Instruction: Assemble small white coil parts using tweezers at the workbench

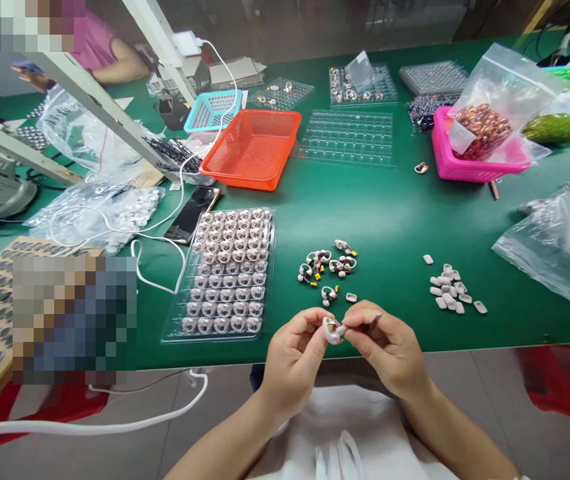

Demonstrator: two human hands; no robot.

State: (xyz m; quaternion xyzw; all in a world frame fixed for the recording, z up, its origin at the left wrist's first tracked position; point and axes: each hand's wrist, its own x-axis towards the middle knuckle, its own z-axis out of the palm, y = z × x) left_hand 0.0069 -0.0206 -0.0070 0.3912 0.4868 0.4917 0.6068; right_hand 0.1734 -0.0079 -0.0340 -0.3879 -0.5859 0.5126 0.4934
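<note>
At the table's front edge my left hand (297,357) pinches a small white ring-shaped part (331,331). My right hand (389,347) is closed beside it, its fingertips at the part's right side, with a thin dark tool (375,323) between the fingers. Just beyond my hands lie several similar parts with yellow ends (317,261) and one loose pale cap (351,297). Farther right is a scattered pile of pale caps (448,291). A clear tray (169,333) filled with rows of shiny rounded parts (229,293) lies left of my hands.
Behind are a red basket (252,160), a blue basket (215,110), clear trays (347,137) and a pink basket (465,170) holding a bag of copper-coloured beads (482,130). A phone (193,213) and white cable lie left. Across the table, a person's arm (122,63) shows.
</note>
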